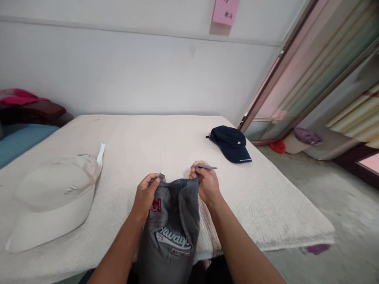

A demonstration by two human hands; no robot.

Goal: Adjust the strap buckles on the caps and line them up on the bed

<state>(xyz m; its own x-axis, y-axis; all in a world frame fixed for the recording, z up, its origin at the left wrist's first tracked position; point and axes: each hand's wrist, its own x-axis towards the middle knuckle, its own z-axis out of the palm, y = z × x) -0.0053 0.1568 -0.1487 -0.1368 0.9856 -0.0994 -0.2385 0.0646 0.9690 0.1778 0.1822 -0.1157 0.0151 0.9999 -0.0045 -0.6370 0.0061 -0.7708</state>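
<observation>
A grey baseball cap (168, 232) with white lettering and red patches hangs from both my hands at the table's near edge, its brim pointing down toward me. My left hand (148, 191) pinches the buckle end of its back strap, and a small metal buckle (161, 176) shows at the fingertips. The other strap end (207, 167) is gripped in my right hand (207, 179), its loose tip sticking out to the right. The two strap ends are apart. To the left lies a cream cap (56, 193) with a pale strap; to the right rests a navy cap (229, 142).
A cream textured cloth (154, 138) covers the table. Behind it rises a white wall (133, 71) with a pink note (226, 12). At the left stands dark furniture with a pink cloth (23, 96). Right of the table are a sliding door frame and a concrete floor (331, 193).
</observation>
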